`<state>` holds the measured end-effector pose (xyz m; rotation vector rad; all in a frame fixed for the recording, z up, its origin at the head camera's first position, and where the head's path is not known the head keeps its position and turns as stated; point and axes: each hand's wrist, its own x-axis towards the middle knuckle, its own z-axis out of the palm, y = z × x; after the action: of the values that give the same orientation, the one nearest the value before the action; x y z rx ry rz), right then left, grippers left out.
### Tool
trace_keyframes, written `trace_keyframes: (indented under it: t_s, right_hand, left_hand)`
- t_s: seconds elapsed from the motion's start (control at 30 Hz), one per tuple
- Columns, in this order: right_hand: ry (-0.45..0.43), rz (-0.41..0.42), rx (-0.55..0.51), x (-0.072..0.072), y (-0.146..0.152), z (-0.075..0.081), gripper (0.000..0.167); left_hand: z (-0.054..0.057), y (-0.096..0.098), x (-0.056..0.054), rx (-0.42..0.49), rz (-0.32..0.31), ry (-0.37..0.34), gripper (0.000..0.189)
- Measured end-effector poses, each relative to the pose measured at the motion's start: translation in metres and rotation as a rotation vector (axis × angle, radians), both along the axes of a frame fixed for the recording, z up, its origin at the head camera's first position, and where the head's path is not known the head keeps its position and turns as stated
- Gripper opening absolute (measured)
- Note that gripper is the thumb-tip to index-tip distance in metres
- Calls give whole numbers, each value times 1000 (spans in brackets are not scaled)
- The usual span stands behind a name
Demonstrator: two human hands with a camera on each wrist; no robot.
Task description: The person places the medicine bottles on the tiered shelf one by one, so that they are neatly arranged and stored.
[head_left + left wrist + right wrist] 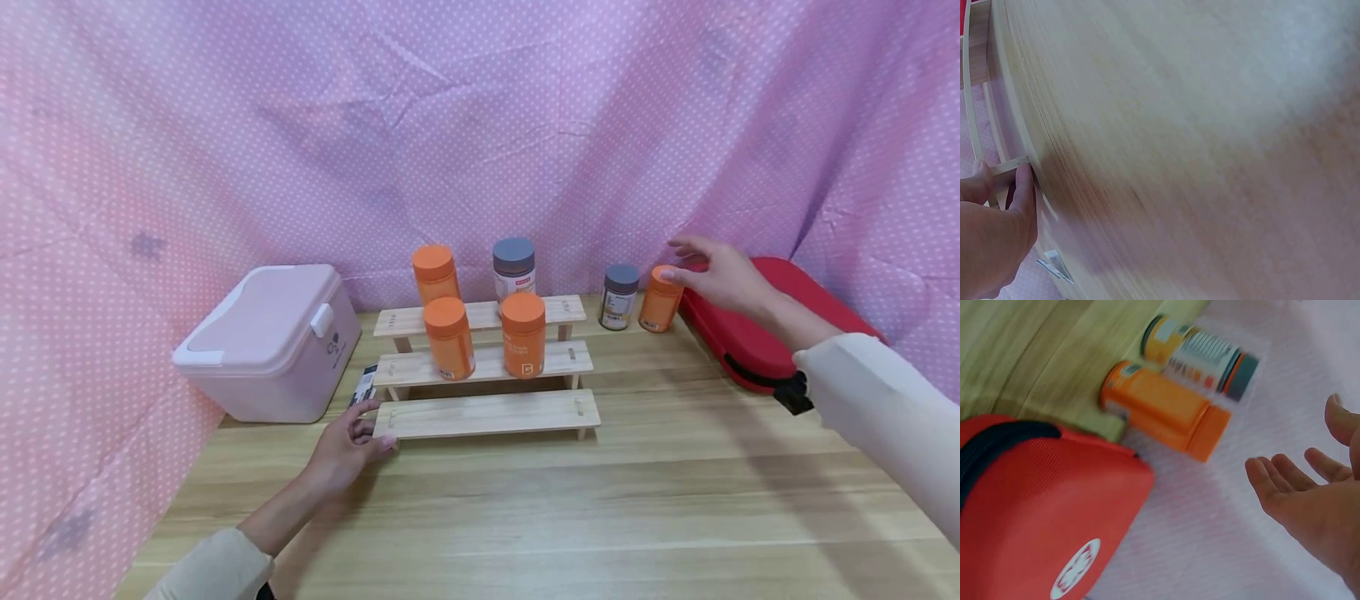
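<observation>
A three-tier wooden rack (487,414) stands on the table. My left hand (341,450) grips the left end of its lowest tier; the left wrist view shows thumb and finger around the board's end (1007,167). My right hand (723,275) is spread above an orange bottle (660,304), and the right wrist view shows its fingers (1285,475) apart from that bottle's cap. Beside this bottle stands a grey-capped bottle (618,300). Two orange bottles, left (450,342) and right (523,337), occupy the middle tier. On the top tier are another orange bottle (435,271) and a grey-capped one (514,267).
A pale pink lidded box (266,342) sits at the left, with a small printed packet (364,385) between it and the rack. At the right lies a red zip case (757,325) under my right forearm. A dotted pink curtain (450,125) hangs behind the table.
</observation>
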<state>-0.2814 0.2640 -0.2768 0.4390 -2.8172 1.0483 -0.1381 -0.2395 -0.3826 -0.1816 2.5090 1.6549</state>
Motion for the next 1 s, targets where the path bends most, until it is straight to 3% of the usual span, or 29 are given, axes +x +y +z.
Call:
trace_keyframes:
  t_s: [0.23, 0.47, 0.73, 1.0]
  right_hand:
    - [-74, -19, -21, -24, 8, -8, 74]
    - [-167, -43, -75, -39, 17, -20, 81]
    - [-262, -23, -78, -43, 23, -34, 82]
    - [-274, -36, -37, -45, 16, -42, 77]
  left_hand:
    - [0, 0, 1, -9, -3, 5, 63]
    - [0, 0, 1, -7, 0, 8, 62]
    - [-1, 0, 0, 15, 1, 5, 62]
    - [-1, 1, 1, 50, 5, 5, 63]
